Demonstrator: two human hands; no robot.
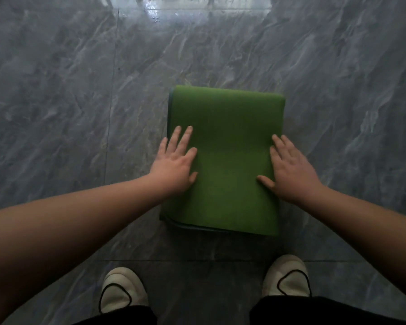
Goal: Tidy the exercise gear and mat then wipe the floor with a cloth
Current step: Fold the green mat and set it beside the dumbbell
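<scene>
A green exercise mat (227, 127), folded into a thick rectangle with a dark blue edge showing at its left and near sides, lies flat on the grey marble floor (68, 102). My left hand (175, 164) rests flat on the mat's left edge with fingers straight and spread. My right hand (290, 170) lies flat on the mat's right edge, fingers straight. Neither hand grips anything. No cloth or other exercise gear is in view.
My two feet in white slippers (122, 293) (286, 276) stand just behind the mat's near edge. Bright light reflects off the floor at the far top (155, 8). A tile seam (113, 90) runs along the floor left of the mat.
</scene>
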